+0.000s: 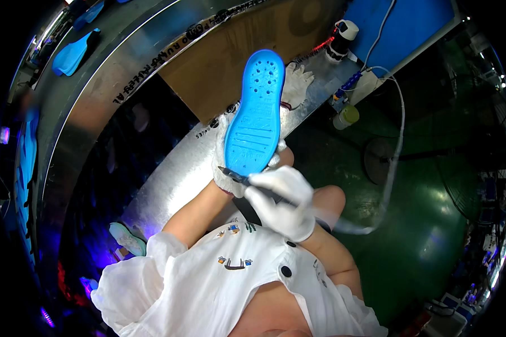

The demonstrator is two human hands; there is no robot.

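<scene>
A bright blue shoe sole (256,121) stands nearly lengthwise before me, its holed end away from me and its ribbed face showing. My left hand (224,171), in a white glove, is closed around its sides near the heel end, with part of the fingers hidden behind it. My right hand (284,199), also gloved and somewhat blurred, grips a dark pen-like tool (234,176). The tool's pointed tip lies by the lower left edge of the sole; whether it touches cannot be made out. A translucent hose (396,163) curves toward my right hand.
Behind the sole are a cardboard box (225,62) and a loose white glove (297,84) on the metal bench (171,168). A lidded jar (346,117) and a blue jointed nozzle (351,81) sit at the right. Blue pieces (73,53) lie far left; a pale shoe (127,240) lies lower left.
</scene>
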